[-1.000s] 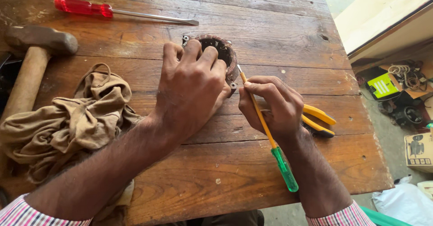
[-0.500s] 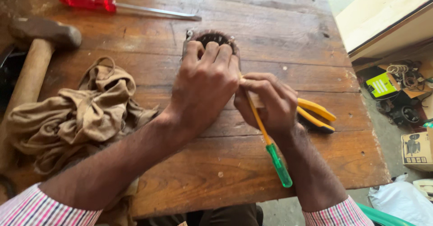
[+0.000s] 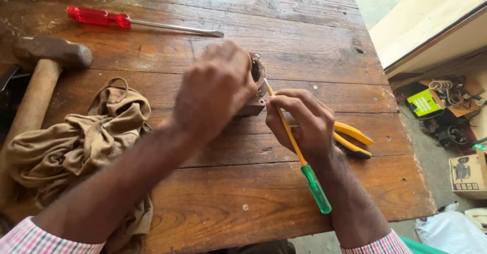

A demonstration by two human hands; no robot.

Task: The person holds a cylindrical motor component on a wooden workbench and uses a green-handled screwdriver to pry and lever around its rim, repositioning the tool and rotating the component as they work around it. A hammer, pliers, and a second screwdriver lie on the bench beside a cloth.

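My left hand grips a small round metal part and holds it tilted on the wooden table; most of the part is hidden under my fingers. My right hand holds a thin screwdriver with a yellow shaft and green handle end. Its tip points into the side of the metal part, right beside my left fingers.
Yellow-handled pliers lie just right of my right hand. A red-handled screwdriver lies at the far side, a wooden-handled hammer at the left, a crumpled tan cloth near it. Boxes and clutter sit on the floor beyond the table's right edge.
My left hand has tipped the metal part up from lying flat. My right hand stays on the screwdriver, its tip still at the part.
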